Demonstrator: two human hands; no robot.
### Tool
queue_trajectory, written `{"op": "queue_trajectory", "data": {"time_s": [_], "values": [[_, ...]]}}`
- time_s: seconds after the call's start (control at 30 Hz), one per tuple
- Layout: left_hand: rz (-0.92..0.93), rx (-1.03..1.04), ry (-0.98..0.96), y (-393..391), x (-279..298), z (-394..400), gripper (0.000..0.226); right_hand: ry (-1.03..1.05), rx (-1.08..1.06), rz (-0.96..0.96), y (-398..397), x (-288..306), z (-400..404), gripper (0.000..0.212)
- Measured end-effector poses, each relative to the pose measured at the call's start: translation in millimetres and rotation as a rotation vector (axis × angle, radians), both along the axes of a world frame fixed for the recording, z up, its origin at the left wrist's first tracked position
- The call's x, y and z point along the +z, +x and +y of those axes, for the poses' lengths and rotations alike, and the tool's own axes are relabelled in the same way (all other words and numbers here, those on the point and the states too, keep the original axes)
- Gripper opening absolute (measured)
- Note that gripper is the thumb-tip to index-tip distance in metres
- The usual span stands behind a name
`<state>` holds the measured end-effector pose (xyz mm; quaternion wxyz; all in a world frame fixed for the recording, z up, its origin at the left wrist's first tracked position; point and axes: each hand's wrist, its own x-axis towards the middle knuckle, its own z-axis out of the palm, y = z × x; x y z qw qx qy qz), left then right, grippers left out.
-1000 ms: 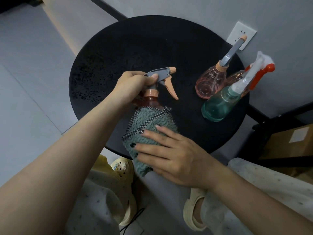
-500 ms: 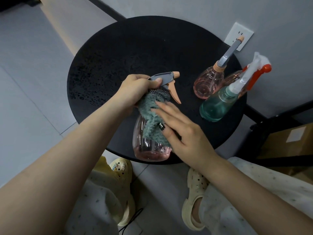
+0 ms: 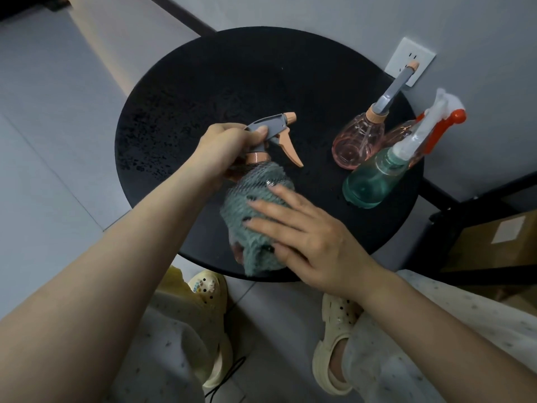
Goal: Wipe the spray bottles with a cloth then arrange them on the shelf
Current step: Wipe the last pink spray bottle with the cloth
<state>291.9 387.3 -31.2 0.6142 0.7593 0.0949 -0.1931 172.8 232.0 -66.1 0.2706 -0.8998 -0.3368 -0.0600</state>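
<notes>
— Where's the bottle (image 3: 263, 154)?
— Over the desk's (image 3: 180, 91) near edge; left hand (image 3: 225, 149) curls round its neck, thumb on the grey sprayer.
— And the cloth (image 3: 255, 216)?
— Draped over the body; right hand (image 3: 308, 242) presses it flat, fingers (image 3: 266, 206) straight and spread.
— Others?
— A pink bottle (image 3: 359, 141) and a green bottle (image 3: 372, 181) touch at the desk's right; a third hides behind them.
</notes>
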Motion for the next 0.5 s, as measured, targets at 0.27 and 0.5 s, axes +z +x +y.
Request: {"op": "queue_trajectory", "data": {"time_s": [0.27, 0.5], "values": [[0.041, -0.054, -0.038, -2.8, -5.0, -3.6, 0.014, 0.442, -0.272, 0.375, 5.0, 4.1, 3.2, 0.041], [0.023, 0.055, -0.074, 6.7, 2.4, 8.8, 0.014, 0.023, 0.024, -0.036, -9.5, 1.4, 6.8, 0.036]]}}
